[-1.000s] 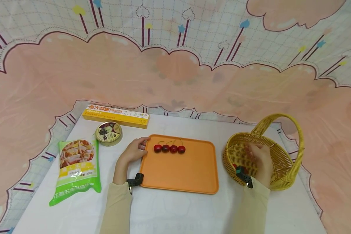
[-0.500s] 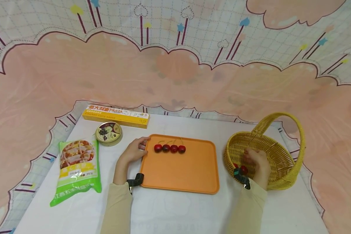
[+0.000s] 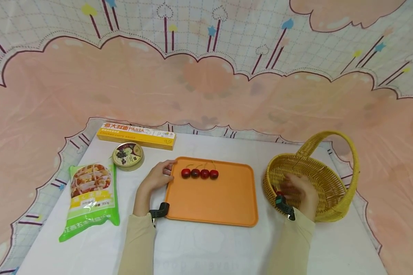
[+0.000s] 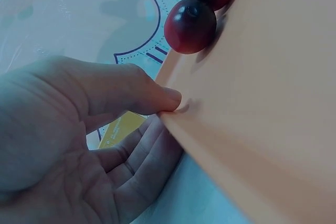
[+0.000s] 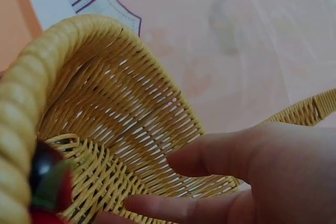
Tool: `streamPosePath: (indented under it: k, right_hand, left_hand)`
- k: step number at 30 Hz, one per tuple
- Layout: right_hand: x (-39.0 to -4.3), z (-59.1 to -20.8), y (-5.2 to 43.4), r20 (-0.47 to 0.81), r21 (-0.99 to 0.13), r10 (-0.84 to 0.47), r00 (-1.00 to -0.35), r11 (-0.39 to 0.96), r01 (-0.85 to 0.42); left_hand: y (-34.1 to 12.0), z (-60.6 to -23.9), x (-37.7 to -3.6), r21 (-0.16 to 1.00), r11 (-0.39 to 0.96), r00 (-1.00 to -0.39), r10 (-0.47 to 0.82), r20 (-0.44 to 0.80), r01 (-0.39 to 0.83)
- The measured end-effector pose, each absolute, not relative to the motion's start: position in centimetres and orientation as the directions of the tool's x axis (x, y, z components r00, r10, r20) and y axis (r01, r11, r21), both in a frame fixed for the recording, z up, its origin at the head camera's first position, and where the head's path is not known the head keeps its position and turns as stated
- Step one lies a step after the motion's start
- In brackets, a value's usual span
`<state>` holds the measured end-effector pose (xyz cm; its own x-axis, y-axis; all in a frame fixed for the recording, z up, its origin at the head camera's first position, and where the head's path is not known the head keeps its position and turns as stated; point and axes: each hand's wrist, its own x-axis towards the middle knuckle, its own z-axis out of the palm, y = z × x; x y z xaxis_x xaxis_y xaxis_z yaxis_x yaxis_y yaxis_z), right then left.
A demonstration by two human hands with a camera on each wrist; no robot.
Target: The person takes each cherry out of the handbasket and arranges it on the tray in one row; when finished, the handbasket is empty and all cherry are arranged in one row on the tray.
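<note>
My left grip (image 3: 157, 177) pinches the near-left edge of the orange tray (image 3: 211, 202), thumb on top and fingers underneath, as the left wrist view shows. My right grip (image 3: 300, 191) sits inside the yellow basket (image 3: 325, 179), fingers loosely extended over the weave beside a cherry (image 5: 44, 179) at the near wall; I cannot tell if it holds anything. Four cherries (image 3: 200, 173) lie in a row along the tray's far edge. The bench (image 3: 206, 248) wears a white cloth, with a pink cloud-print backdrop behind. Left of the tray I see a green bag (image 3: 89, 198), a round tin (image 3: 127, 155) and a long yellow box (image 3: 136, 136). Both forearms in beige sleeves reach forward from the near edge
</note>
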<state>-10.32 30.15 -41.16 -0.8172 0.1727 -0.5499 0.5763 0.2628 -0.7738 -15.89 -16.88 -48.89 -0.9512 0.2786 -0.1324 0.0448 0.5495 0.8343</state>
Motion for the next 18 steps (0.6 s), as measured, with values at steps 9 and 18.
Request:
streamPosePath:
  k: [9, 18]
  right_hand:
    - [-11.9, -40.9, 30.5, -0.589, -0.722, -0.025, -0.808, 0.466, 0.512]
    - [-13.1, -41.4, 30.5, -0.58, -0.735, -0.109, -0.807, 0.498, 0.461]
  left_hand:
    - [-16.5, -48.4, -16.6, 0.837, 0.544, -0.951, 0.288, -0.114, 0.064]
    - [-16.7, -48.6, -16.2, 0.834, 0.548, -0.951, 0.286, -0.117, 0.063]
